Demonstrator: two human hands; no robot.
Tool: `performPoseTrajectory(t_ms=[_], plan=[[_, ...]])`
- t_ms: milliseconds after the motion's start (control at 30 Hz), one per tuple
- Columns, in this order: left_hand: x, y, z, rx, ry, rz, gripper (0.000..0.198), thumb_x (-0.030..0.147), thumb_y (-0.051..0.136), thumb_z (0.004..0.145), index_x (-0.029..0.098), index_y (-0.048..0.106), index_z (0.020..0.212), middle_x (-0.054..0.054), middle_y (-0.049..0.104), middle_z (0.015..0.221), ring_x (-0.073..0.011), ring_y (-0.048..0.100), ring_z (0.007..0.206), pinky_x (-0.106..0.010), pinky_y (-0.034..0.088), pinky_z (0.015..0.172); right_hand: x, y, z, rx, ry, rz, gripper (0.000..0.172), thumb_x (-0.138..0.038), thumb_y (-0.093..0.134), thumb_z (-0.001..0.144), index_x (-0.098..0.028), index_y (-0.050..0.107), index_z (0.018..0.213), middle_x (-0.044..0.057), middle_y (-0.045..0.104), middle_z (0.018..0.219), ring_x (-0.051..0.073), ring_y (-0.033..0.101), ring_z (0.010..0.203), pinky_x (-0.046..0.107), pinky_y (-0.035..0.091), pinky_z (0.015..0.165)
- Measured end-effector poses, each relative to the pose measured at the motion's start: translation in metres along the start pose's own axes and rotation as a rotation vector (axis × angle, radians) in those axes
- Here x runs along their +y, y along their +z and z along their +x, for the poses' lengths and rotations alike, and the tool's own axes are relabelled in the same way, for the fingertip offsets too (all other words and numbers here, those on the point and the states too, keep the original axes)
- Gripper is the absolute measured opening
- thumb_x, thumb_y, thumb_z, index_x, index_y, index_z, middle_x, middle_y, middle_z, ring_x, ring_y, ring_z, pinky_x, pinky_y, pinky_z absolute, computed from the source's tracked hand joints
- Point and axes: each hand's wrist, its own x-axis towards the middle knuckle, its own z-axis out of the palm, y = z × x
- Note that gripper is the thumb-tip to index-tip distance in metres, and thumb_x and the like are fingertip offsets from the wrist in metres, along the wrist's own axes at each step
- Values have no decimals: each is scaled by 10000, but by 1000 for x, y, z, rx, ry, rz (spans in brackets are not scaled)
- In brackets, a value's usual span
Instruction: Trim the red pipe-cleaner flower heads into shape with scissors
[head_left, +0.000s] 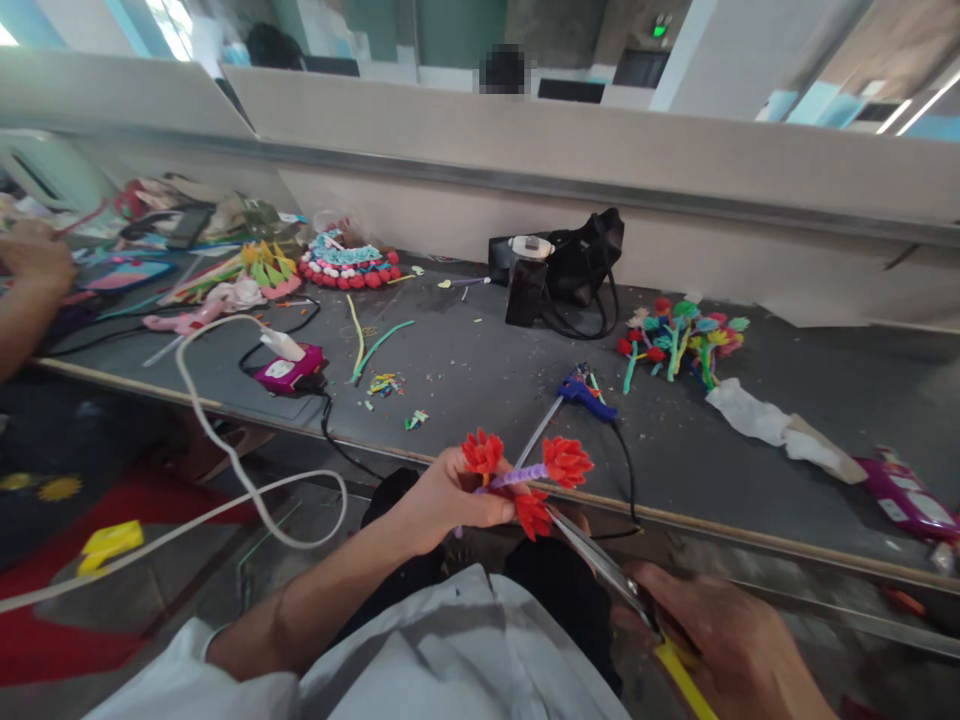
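Observation:
My left hand [461,495] is closed around fuzzy pipe-cleaner flowers [567,462] above the table's front edge. Three red flower heads show, with a purple wrapped stem between the fingers. In my right hand [709,620], lower right, is a pair of scissors [600,562] with long metal blades and a yellow handle. The blades point up and left, their tips by the lowest red flower; whether they touch it I cannot tell. A blue glue gun [589,395] lies on the table just beyond my hands, its black cord hanging over the edge.
Colourful pipe-cleaner flowers [682,340] lie at the right, near a purple power strip [907,495]. A black bag [581,265] stands against the partition. Another purple power strip [291,370] with a white cord sits left. Another person's hand [34,255] is at far left.

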Motion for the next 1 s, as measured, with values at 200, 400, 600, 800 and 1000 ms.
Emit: performPoseTrajectory(t_ms=[200, 400, 600, 800, 1000], plan=[[2, 1, 2, 3, -20, 13, 140, 129, 832, 577, 139, 771, 703, -1, 688, 645, -91, 567, 575, -204, 466, 599, 6, 10, -6, -4, -19, 119, 164, -299, 419, 995, -248, 550, 910, -60, 614, 594, 112, 603, 492, 229, 381, 510], [2, -3, 5, 79, -9, 61, 157, 126, 808, 570, 131, 760, 719, 19, 633, 574, -64, 473, 511, -180, 333, 504, 17, 5, 0, 121, -99, 15, 185, -186, 385, 968, -223, 558, 1023, -53, 658, 602, 104, 613, 443, 207, 403, 468], [6, -3, 4, 30, -28, -99, 128, 165, 773, 636, 121, 732, 749, 7, 655, 569, 0, 282, 356, -185, 158, 393, 21, 3, -1, 124, -9, -154, 226, -375, 411, 1023, -250, 599, 1042, -56, 680, 620, 125, 633, 449, 227, 420, 446], [6, -3, 2, -22, -53, -221, 161, 232, 793, 723, 111, 720, 801, -12, 673, 589, 8, 282, 328, -184, 146, 372, 14, 5, -4, 138, 15, -301, 219, -347, 441, 982, -255, 629, 1041, -38, 708, 673, 137, 625, 480, 255, 414, 494], [6, -1, -1, -16, -108, -244, 231, 283, 774, 784, 108, 659, 687, 22, 602, 532, 10, 247, 320, -183, 152, 353, 14, -9, 4, 177, -125, -503, 274, -229, 397, 938, -197, 590, 1130, -7, 699, 681, 165, 621, 552, 316, 385, 632]])
